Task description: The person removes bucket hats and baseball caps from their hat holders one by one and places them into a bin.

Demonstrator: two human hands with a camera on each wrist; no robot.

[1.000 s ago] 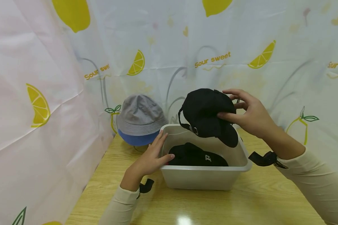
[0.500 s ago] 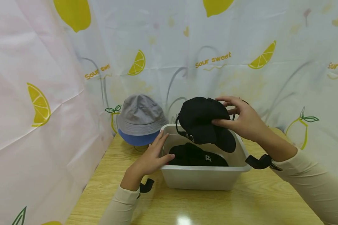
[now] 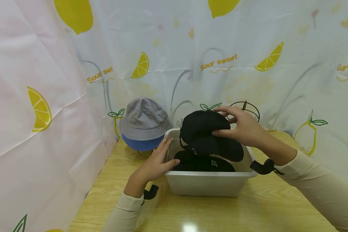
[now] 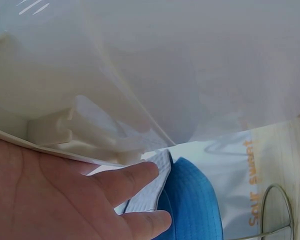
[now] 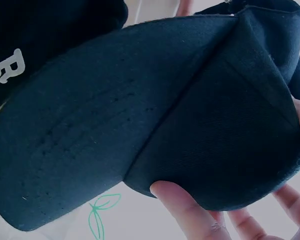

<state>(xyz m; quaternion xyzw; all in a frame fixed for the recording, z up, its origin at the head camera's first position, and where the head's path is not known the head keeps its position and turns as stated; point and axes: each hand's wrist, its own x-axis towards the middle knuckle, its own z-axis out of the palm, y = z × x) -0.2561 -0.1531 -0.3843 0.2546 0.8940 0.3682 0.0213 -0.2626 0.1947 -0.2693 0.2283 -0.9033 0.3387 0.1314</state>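
My right hand (image 3: 245,129) holds a black baseball cap (image 3: 204,129) by its crown, thumb on the near side. The cap hangs tilted, low in the mouth of a white plastic bin (image 3: 203,183), brim to the right. In the right wrist view the thumb presses the fabric near where the brim (image 5: 75,130) joins. Beneath it in the bin lies another black cap (image 3: 201,165) with a white letter, partly covered. My left hand (image 3: 153,164) rests on the bin's left rim with fingers straight and thumb over the front corner.
Left of the bin, a grey bucket hat (image 3: 145,119) sits over a blue hat (image 3: 140,144) on a wire stand (image 3: 145,154). Behind my right hand rises a black wire stand (image 3: 252,111). A lemon-print curtain (image 3: 174,42) backs the wooden table (image 3: 214,212).
My right hand has lowered the black cap, moving down and slightly left into the bin's mouth. The wire stand behind it has come into view. My left hand has stayed put.
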